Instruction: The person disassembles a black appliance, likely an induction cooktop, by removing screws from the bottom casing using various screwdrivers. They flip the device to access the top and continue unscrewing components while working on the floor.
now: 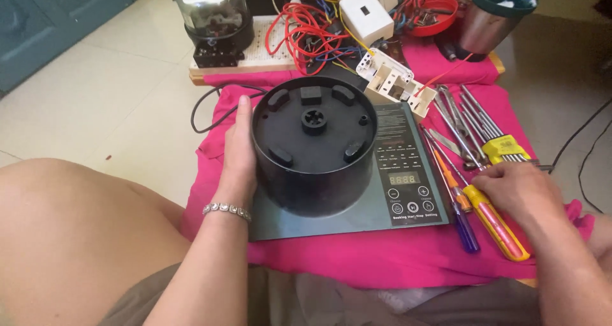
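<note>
Evidently rigid and bulky, the black base [312, 147] had my left hand [239, 151] flat at nine o'clock, fingers spread; my right hand [519, 189] loosely covered the screwdrivers [491, 214].

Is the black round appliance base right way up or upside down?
Upside down: black base shows rubber feet and hub on top; left hand steadies it.

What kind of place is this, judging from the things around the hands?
Probably a home repair spot on a tiled floor: screwdrivers and hex keys lie on a pink cloth, with a tangle of wires behind.
</note>
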